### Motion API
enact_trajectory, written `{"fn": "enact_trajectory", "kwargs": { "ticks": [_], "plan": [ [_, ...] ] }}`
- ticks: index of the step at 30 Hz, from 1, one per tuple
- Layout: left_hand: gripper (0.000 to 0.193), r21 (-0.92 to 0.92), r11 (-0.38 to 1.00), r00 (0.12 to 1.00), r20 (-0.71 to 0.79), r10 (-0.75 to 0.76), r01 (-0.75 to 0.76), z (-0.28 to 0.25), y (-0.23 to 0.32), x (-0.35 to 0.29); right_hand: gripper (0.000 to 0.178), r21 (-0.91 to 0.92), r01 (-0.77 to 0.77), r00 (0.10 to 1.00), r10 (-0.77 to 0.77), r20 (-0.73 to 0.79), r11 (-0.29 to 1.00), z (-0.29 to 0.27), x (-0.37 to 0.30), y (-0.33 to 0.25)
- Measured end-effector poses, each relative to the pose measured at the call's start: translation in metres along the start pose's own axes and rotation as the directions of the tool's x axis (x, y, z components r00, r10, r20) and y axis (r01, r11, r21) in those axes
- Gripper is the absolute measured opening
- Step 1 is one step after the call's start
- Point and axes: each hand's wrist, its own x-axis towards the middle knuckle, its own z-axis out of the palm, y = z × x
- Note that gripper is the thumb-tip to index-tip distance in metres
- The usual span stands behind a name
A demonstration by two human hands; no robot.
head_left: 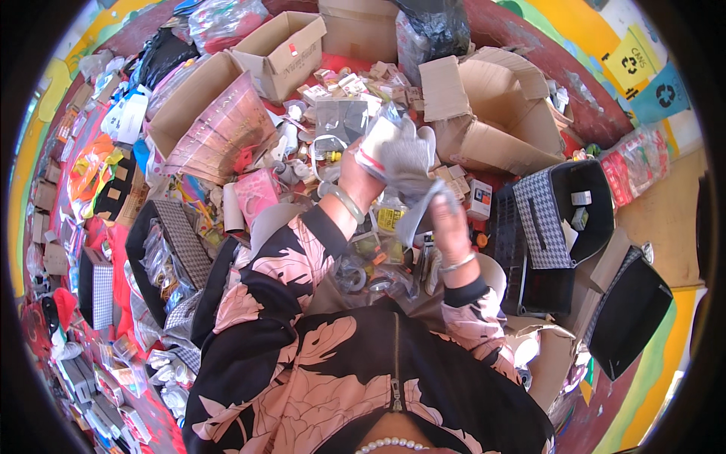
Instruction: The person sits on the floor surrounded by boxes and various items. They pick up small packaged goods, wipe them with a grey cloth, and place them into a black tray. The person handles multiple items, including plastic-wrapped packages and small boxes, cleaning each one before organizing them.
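Observation:
My left hand [361, 180], with a pale bangle at its wrist, is closed around a white item with a red edge [376, 149]. Against that item lies a limp grey piece, like cloth or thin plastic [411, 170], smeared by motion, so its kind cannot be made out. My right hand [451, 229] pinches the lower right end of the grey piece; its fingertips are blurred. Both hands are raised over a heap of mixed small items. Below them, between my knees, sit a yellow-labelled clear pack [389, 217] and clear plastic pieces [376, 281].
Open cardboard boxes [495, 113] stand at the far right and far left [212, 125]. Houndstooth fabric bins [533, 223] flank me, one [178, 242] holding plastic bags. A black crate [522, 287] is beside my right knee. Small boxes [91, 401] cover the lower left.

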Motion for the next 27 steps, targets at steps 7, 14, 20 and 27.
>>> {"fn": "enact_trajectory", "kwargs": {
  "ticks": [7, 14, 20, 27],
  "plan": [
    [0.063, -0.138, 0.989, 0.968, 0.237, 0.086, -0.054, 0.031, 0.043, -0.026, 0.039, 0.808, 0.084, 0.946, 0.208, -0.248, 0.583, -0.060, -0.013, 0.007],
    [0.062, -0.044, 0.913, 0.892, 0.199, 0.406, -0.406, 0.009, 0.129, -0.124, 0.036, 0.704, 0.052, 0.912, 0.253, -0.322, 0.709, -0.082, -0.028, 0.031],
    [0.052, 0.112, 0.752, 0.749, -0.081, 0.658, -0.649, -0.101, 0.215, -0.293, 0.040, 0.411, 0.018, 0.886, 0.176, -0.429, 0.911, -0.090, -0.037, 0.041],
    [0.050, 0.177, 0.588, 0.341, -0.670, 0.660, -0.789, -0.251, 0.164, -0.475, 0.042, -0.097, -0.006, 0.962, -0.021, -0.274, 0.995, -0.126, -0.017, 0.080]
  ]
}}
